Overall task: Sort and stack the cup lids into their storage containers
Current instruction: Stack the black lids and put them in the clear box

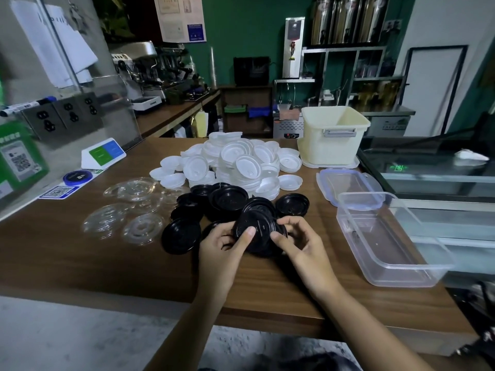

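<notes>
A small stack of black lids [258,228] is held over the wooden counter [107,258] between both hands. My left hand [225,246] grips its left side, thumb on top. My right hand [297,242] pinches its right edge. More black lids [227,200] lie loose just behind and to the left. A big heap of white lids [238,162] sits farther back. Several clear lids [128,207] are spread at the left. A clear rectangular container [385,261] stands open at the right, and a cream tub [332,137] stands behind it.
A clear container lid with blue clips [348,183] lies between the tub and the clear container. QR-code stands [18,159] and a white card holder [103,153] line the left side. A glass display case [434,170] borders the counter on the right.
</notes>
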Available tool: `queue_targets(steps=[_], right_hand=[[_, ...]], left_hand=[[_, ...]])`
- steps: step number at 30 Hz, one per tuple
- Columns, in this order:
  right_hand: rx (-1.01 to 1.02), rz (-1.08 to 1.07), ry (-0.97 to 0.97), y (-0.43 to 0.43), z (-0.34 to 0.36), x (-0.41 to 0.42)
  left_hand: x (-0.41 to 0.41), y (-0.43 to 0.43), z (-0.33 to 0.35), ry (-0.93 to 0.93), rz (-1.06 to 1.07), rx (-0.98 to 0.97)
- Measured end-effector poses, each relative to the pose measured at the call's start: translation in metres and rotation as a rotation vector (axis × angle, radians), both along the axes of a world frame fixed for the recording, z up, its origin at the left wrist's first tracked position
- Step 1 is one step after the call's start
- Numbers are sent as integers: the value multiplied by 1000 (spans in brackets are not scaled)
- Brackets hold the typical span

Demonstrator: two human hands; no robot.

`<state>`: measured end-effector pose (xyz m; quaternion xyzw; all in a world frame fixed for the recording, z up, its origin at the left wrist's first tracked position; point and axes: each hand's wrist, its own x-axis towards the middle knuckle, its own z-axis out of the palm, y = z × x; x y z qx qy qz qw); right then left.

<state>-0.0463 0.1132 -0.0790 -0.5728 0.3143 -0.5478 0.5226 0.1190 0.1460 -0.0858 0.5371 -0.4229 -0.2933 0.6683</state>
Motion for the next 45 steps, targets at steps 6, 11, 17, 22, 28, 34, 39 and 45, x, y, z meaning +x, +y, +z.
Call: queue_targets(steps=[6, 11, 17, 22, 28, 34, 39, 45], right_hand=[[-29, 20, -7, 3, 1, -1], [-46, 3, 2, 2, 1, 0], [-8, 42, -48, 0, 0, -2], [10, 56, -52, -1, -2, -4], [5, 11, -9, -2, -3, -3], [-79, -51, 57, -6, -7, -3], [-113, -48, 91, -10, -9, -2], [-95, -58, 78, -9, -10, -2]], left_hand=[[-2, 2, -2, -96, 17, 73], [-9, 9, 3, -239, 40, 101], [-3, 6, -6, -257, 70, 51], [-2, 5, -7, -220, -36, 44], [0, 11, -2, -436, 60, -15], [49, 17, -9, -1084, 184, -47], [55, 16, -12, -1251, 112, -77], [49, 18, -6, -1015, 65, -78]])
